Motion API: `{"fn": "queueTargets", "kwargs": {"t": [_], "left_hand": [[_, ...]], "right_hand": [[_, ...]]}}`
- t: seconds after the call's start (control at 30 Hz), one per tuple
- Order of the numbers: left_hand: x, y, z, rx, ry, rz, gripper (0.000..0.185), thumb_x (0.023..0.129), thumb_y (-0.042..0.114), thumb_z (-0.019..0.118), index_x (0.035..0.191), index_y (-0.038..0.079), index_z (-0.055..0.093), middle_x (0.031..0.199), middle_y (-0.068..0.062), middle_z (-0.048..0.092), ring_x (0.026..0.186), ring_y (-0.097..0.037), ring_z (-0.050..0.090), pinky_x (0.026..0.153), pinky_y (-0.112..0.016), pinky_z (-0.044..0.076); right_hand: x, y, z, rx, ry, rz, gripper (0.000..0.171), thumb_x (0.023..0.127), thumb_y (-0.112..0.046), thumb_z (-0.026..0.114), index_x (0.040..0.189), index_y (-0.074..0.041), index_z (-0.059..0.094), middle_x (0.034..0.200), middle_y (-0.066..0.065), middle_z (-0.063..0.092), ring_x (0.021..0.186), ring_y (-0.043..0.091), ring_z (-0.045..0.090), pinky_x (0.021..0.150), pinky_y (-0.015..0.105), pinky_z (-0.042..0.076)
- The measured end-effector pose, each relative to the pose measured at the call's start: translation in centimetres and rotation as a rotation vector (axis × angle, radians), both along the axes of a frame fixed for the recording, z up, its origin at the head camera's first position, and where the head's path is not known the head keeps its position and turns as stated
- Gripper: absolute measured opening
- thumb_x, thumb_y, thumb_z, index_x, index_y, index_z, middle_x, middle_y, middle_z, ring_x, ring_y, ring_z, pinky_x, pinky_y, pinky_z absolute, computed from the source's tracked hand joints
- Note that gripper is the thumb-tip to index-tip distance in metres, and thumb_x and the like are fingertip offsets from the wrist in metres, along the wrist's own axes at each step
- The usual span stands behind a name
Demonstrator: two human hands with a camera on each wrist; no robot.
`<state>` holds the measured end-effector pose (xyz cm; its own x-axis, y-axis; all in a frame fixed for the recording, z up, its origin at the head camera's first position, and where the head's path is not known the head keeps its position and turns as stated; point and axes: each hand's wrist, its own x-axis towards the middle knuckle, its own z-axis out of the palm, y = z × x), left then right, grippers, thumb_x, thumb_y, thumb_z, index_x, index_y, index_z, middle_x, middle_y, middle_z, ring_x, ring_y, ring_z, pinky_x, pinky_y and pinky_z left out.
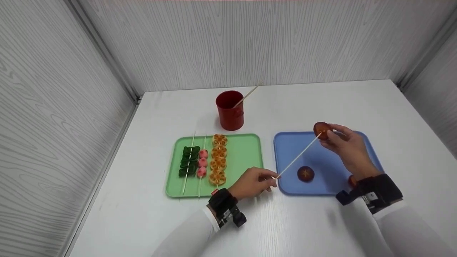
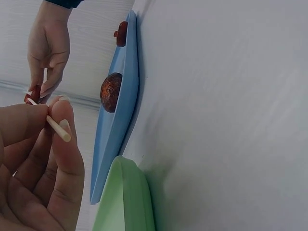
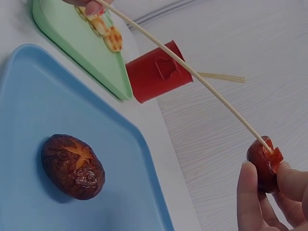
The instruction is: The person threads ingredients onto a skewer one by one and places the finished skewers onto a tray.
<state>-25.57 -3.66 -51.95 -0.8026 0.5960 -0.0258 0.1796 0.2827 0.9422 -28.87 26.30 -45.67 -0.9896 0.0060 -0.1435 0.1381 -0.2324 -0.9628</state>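
A thin wooden skewer (image 1: pixel 299 155) slants up between the two hands. My left hand (image 1: pixel 251 184) pinches its lower end between thumb and fingers. Above the far part of the blue tray (image 1: pixel 291 142), my right hand (image 1: pixel 350 150) holds a brown shiitake mushroom (image 3: pixel 256 168) by its cap. The skewer's upper end meets the mushroom's stem side; how deep it goes in, I cannot tell. Lying in the blue tray is another mushroom (image 1: pixel 306 174) with a cross cut on its cap. One more mushroom (image 1: pixel 352 181) is partly hidden behind the right wrist.
On the left, a green tray (image 1: pixel 244 150) bears skewers of dark green leafy pieces (image 1: pixel 189 160), pink balls (image 1: pixel 202 162) and round orange-patterned slices (image 1: pixel 218 163). Behind it stands a red cup (image 1: pixel 231 119) with thin sticks (image 3: pixel 221 77) leaning in it. Pale panels (image 1: pixel 250 43) enclose the white table.
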Motion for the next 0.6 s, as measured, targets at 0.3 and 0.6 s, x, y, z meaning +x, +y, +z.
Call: {"fn": "queueTargets", "kwargs": {"t": [0.3,0.6], "left_hand": [[0.0,0.1,0.0,0.04,-0.006,-0.005,0.024,0.095,0.002,0.06,0.117,-0.003,0.068,0.091,-0.024,0.07,0.079,-0.04,0.067,0.054,-0.014,0.043],[-0.2,0.2,0.2,0.068,0.003,-0.007,0.024,0.097,-0.005,0.053,0.118,-0.011,0.064,0.094,-0.03,0.068,0.082,-0.043,0.065,0.067,-0.037,0.056]], "right_hand": [[0.3,-0.9,-0.3,0.042,0.053,0.003,0.038,0.091,-0.015,0.068,0.127,-0.007,0.055,0.107,0.001,0.065,0.088,0.013,0.07,0.082,0.024,0.054],[0.5,-1.2,-0.3,0.132,0.081,-0.019,0.051,0.091,-0.019,0.068,0.136,0.0,0.051,0.107,-0.002,0.067,0.088,0.011,0.07,0.081,0.023,0.055]]}}
